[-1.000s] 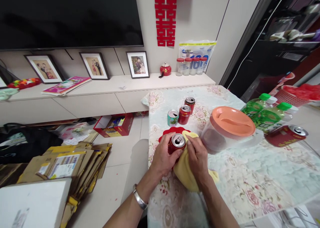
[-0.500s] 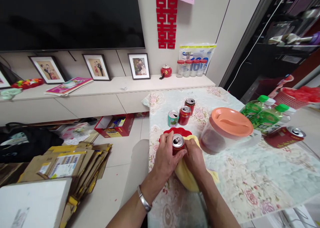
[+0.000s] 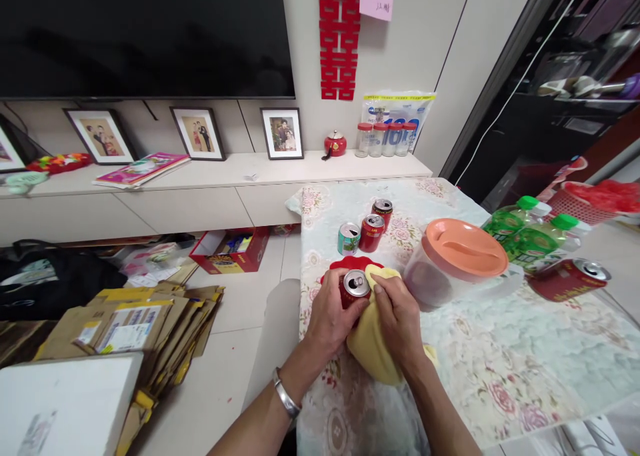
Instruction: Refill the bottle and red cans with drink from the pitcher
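A red can (image 3: 354, 288) with an opened top is upright in my left hand (image 3: 326, 314), whose fingers and thumb wrap round its side. My right hand (image 3: 399, 313) grips a yellow cloth (image 3: 373, 349) right beside the can, and the cloth's upper edge touches the can's right side. Part of a red scalloped dish (image 3: 364, 262) shows behind the can. Farther back on the flowered tablecloth stand a green can (image 3: 349, 239), a red can (image 3: 372, 233) and a darker-topped red can (image 3: 383, 213).
Right of my hands sits a clear tub with an orange lid (image 3: 466, 248). Beyond it are green bottles (image 3: 533, 241) and a large red can (image 3: 569, 279). Flattened cardboard (image 3: 135, 323) lies on the floor at left.
The can in my left hand has turned, so its opening faces another way. My right hand has shifted slightly right, and the cloth's edge now shows higher beside the can.
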Demonstrator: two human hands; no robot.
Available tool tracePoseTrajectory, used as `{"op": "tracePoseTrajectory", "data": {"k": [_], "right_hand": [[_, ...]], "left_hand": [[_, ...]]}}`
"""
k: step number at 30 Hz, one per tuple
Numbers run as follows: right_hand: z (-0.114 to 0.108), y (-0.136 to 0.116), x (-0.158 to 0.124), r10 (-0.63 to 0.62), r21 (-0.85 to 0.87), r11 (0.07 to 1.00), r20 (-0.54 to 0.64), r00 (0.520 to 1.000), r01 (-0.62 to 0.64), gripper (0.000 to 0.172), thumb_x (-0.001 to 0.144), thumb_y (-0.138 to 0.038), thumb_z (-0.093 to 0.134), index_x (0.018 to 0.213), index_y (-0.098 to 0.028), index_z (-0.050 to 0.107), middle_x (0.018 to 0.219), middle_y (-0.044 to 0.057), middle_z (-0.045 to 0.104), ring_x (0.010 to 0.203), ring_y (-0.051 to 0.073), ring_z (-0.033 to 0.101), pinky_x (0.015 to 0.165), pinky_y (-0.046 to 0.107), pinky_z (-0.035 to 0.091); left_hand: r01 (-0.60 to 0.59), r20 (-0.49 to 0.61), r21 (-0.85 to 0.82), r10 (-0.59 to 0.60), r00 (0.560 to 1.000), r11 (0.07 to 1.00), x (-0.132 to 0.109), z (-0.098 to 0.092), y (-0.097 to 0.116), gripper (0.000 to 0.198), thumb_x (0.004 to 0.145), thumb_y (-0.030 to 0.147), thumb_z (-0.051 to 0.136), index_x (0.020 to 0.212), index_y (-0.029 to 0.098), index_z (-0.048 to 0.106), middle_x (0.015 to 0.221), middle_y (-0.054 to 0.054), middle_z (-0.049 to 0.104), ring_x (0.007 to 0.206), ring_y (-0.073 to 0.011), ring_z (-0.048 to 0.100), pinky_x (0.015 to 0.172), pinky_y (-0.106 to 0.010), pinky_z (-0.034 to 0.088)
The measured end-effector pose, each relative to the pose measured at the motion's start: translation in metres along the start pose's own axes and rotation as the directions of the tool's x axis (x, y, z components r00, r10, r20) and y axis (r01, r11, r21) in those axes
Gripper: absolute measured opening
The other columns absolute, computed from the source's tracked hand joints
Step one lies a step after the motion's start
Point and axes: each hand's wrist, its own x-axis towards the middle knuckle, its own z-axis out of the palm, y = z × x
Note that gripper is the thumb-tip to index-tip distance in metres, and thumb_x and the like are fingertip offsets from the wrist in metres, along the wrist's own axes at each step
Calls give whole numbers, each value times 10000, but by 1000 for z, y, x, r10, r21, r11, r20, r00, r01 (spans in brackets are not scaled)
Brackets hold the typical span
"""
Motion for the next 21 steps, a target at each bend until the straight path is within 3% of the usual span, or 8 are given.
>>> {"op": "tracePoseTrajectory", "data": {"k": [7,12,18,21], "right_hand": [[8,25,28,46,-23,999,172,984,-43,264,1038,-422,598,1052,-184,711,993,29,736,929,181,708,870,407,586],[9,36,20,67,-95,995,264,962,-43,244,1031,-407,615,1035,-181,708,961,19,727,882,170,700,842,393,589],[12,31,4,95,-155,986,235,967,-59,235,1025,-396,623,968,-178,692,927,9,699,812,149,670,773,353,582],[10,24,-1,79,-117,991,169,983,-59,251,1044,-405,584,1030,-185,702,957,19,711,871,168,685,823,384,580]], "left_hand": [[-30,37,-49,32,999,998,0,-3,1,470,772,149,726,1209,220,567,1234,-85,690,1154,-280,654,1040,-489,504],[-97,82,-65,102,991,993,-2,-5,-7,493,811,159,677,1287,210,558,1297,-107,685,1205,-281,648,1084,-492,500],[-215,93,5,214,972,977,-4,-6,-14,500,904,209,585,1393,134,515,1411,-183,565,1356,-311,554,1177,-514,452],[-230,86,6,229,970,973,-4,-6,-14,491,928,221,566,1407,132,510,1389,-180,552,1352,-312,550,1175,-517,458]]}}
